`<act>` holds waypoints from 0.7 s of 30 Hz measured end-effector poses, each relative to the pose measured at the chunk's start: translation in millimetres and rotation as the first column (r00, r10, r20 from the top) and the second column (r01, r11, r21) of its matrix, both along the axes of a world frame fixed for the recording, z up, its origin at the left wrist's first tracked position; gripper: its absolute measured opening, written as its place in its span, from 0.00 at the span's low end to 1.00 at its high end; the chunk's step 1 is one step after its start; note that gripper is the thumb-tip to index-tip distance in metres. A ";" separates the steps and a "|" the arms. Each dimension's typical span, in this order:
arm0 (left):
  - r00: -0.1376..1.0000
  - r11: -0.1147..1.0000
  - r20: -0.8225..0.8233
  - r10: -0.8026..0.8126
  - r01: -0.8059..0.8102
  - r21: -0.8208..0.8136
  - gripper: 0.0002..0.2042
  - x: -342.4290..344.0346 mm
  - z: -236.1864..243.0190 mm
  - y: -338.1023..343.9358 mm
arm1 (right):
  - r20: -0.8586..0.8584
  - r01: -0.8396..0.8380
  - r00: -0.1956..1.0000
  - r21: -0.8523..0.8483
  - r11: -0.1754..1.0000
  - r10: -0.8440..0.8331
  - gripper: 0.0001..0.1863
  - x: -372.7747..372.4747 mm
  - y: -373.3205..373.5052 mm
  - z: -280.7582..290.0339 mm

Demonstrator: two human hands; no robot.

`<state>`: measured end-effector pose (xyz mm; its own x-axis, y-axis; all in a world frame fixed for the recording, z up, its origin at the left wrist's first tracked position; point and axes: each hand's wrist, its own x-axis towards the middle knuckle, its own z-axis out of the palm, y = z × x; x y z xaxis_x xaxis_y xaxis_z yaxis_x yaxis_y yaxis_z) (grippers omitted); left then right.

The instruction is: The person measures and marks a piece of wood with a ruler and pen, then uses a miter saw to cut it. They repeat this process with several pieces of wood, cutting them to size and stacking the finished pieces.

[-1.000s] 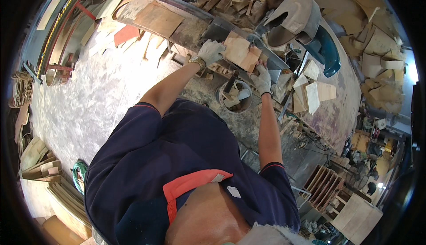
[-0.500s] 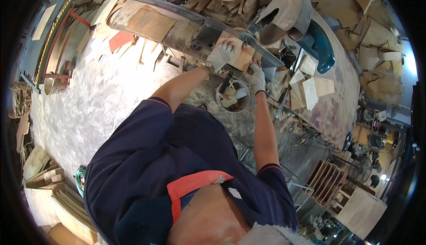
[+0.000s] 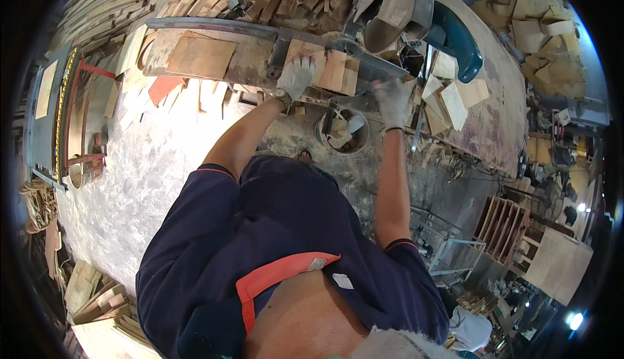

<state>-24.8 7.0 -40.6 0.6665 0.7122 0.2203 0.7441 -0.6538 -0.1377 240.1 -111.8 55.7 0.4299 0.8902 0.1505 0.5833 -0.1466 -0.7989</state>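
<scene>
My left hand (image 3: 297,78), in a pale work glove with bare fingertips and a watch at the wrist, lies with its fingers spread on a light wooden board (image 3: 334,72). The board rests on the metal bed (image 3: 279,53) of a woodworking machine. To the right of the board, apart from it, is my gloved right hand (image 3: 394,102). Motion blurs its fingers, so whether it holds anything cannot be made out. Just beyond stands the machine's large grey hood (image 3: 400,8), with a curved teal part (image 3: 455,47) beside it.
Below the bed stands a round bucket (image 3: 354,139) of wood offcuts. Wood scraps (image 3: 448,102) lie on the worktop at right. A flat brown panel (image 3: 201,57) rests farther left along the bench. Timber stacks (image 3: 110,18) fill the back left.
My right hand has left the board's right end and moved rightward. My left hand stays on the board. The whole view has shifted slightly.
</scene>
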 end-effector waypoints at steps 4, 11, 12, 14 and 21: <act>1.000 1.000 0.030 -0.001 0.001 0.020 0.26 -2.9 -9.2 1.2 | -0.088 0.250 0.968 0.253 0.935 -0.235 0.18 47.7 -19.2 121.9; 1.000 1.000 0.018 0.006 -0.006 0.006 0.26 -3.3 -9.5 6.4 | 0.229 -0.186 0.954 -0.044 0.982 0.191 0.29 33.4 28.2 301.9; 1.000 1.000 0.014 0.006 -0.007 0.014 0.26 -3.1 -8.8 6.1 | 0.365 -0.288 0.871 -0.161 0.944 0.328 0.27 28.7 42.3 305.3; 1.000 1.000 0.001 0.014 -0.014 0.024 0.26 -3.1 -7.7 5.8 | 0.291 -0.221 0.905 -0.300 0.928 0.310 0.25 24.7 60.6 306.3; 0.999 0.997 0.031 0.010 -0.012 0.075 0.26 -3.5 -10.0 2.1 | -0.111 -0.111 0.991 -0.369 0.923 0.075 0.23 -3.9 31.2 253.7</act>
<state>-28.3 9.1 -50.6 0.6511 0.7001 0.2933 0.7556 -0.6344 -0.1631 236.2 -80.6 309.4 0.3387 0.9106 -0.2369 0.5346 -0.3934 -0.7480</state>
